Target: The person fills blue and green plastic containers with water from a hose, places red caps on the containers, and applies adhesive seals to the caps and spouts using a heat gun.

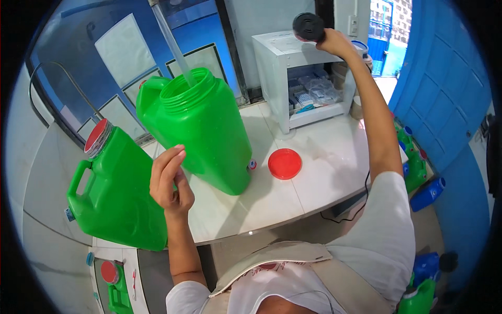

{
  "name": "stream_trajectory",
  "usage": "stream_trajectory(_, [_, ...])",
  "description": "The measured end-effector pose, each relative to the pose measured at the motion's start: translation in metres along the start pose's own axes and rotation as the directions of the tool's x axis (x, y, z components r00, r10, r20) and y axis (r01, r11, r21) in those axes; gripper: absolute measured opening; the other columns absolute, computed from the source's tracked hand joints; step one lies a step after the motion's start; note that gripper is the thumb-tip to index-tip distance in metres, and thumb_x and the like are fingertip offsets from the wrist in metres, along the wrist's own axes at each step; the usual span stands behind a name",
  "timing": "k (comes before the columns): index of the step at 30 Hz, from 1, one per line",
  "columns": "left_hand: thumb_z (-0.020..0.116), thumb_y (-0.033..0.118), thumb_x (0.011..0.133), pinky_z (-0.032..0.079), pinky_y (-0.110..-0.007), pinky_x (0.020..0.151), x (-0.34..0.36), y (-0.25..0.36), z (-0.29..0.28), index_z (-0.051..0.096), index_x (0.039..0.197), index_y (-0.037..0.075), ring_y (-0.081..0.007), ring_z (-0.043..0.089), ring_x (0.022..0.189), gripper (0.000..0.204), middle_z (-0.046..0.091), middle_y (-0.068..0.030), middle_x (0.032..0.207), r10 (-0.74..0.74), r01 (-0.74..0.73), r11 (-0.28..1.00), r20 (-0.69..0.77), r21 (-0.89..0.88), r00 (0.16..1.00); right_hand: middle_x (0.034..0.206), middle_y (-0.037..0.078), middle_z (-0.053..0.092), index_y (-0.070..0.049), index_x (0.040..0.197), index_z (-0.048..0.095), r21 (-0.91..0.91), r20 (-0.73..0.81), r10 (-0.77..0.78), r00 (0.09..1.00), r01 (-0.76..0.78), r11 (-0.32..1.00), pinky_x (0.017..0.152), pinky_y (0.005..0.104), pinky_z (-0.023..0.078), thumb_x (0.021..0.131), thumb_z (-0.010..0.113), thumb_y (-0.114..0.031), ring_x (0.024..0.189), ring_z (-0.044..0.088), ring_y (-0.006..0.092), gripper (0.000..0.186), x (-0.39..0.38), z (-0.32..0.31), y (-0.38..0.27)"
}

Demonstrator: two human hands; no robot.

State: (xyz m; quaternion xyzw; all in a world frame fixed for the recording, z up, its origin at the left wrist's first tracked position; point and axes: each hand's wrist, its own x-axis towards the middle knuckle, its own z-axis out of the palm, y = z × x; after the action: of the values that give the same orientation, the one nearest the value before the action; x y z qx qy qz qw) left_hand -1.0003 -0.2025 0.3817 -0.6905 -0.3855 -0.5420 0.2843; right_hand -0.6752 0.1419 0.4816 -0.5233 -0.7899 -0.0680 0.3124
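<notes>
My left hand (171, 180) is raised in front of the open green jug (209, 131), its fingers loosely bent and apart, with nothing visible in them. The jug stands on the white tiled counter (272, 196) with its wide mouth uncovered, and a clear pipe (178, 49) comes down into it. Beside it lies a red lid (285, 164). My right arm reaches far forward; my right hand (334, 43) is closed on a black, round-ended device (308, 27), perhaps a hair dryer, by the white cabinet's top. A second green jug (120, 193), capped in red, stands to the left.
The white cabinet (285, 78) holds plastic packets (319, 89) on its shelf. A bent metal pipe (70, 76) arches at the left. Below the counter's right end are several green and blue jugs (417, 170), near a blue door (444, 73). A black cord (361, 209) hangs off the counter edge.
</notes>
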Motion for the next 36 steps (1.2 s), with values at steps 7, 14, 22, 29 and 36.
stream_trajectory(7, [0.044,-0.015,0.066,0.048,-0.032,0.067,0.002,-0.004,-0.015,0.059,0.092,-0.006,-0.0291,0.060,0.079,0.032,0.061,-0.0187,0.089,-0.114,0.093,0.942,0.044,0.323,0.993,0.099,0.016,0.064,-0.007,0.098,0.065,-0.281,0.100,-0.005,0.995,0.033,0.959,0.079,0.0427,0.049,0.069,0.059,-0.019,0.094,0.061,0.0318,0.031,0.095,0.087,0.018])
stream_trajectory(14, [0.044,-0.013,0.070,0.044,-0.036,0.081,0.015,-0.043,-0.086,0.055,0.104,-0.003,-0.0324,0.055,0.096,0.037,0.057,-0.0171,0.105,-0.233,0.211,0.593,-0.085,0.777,0.969,0.107,0.022,0.059,0.001,0.109,0.057,-0.208,0.036,-0.074,0.997,0.080,0.975,0.085,0.0403,0.045,0.074,0.061,-0.028,0.099,0.058,0.0345,0.046,0.080,0.070,-0.007])
stream_trajectory(22, [0.052,0.010,0.069,0.044,-0.040,0.084,0.004,-0.159,-0.235,0.057,0.105,0.005,-0.0341,0.054,0.101,0.037,0.059,-0.0162,0.105,-0.526,-0.018,-0.189,-0.085,0.982,0.846,0.120,0.014,0.053,0.002,0.113,0.054,0.864,0.049,-0.883,0.467,-0.464,-0.197,0.097,0.0347,0.037,0.094,0.042,-0.029,0.111,0.049,0.0213,0.038,-0.213,0.117,-0.240])
stream_trajectory(29, [0.053,0.017,0.073,0.050,-0.042,0.065,0.029,-0.178,-0.227,0.064,0.084,0.008,-0.0337,0.062,0.077,0.019,0.064,-0.0155,0.082,-0.729,0.030,-0.144,-0.126,0.989,0.673,0.121,0.013,0.050,0.001,0.124,0.043,0.872,0.398,-0.478,0.783,-0.485,-0.070,0.098,0.0319,0.036,0.094,0.030,-0.044,0.110,0.049,0.0202,0.055,-0.224,0.313,-0.437])
stream_trajectory(36, [0.058,0.022,0.074,0.049,-0.042,0.065,0.022,-0.185,-0.248,0.063,0.085,0.008,-0.0322,0.062,0.078,0.019,0.064,-0.0135,0.083,-0.728,0.051,0.063,0.011,0.997,0.686,0.103,0.008,0.060,-0.005,0.119,0.050,0.537,0.664,-0.634,0.396,-0.843,0.036,0.077,0.0302,0.049,0.091,0.037,-0.043,0.093,0.057,0.0149,0.050,-0.181,0.349,-0.489])
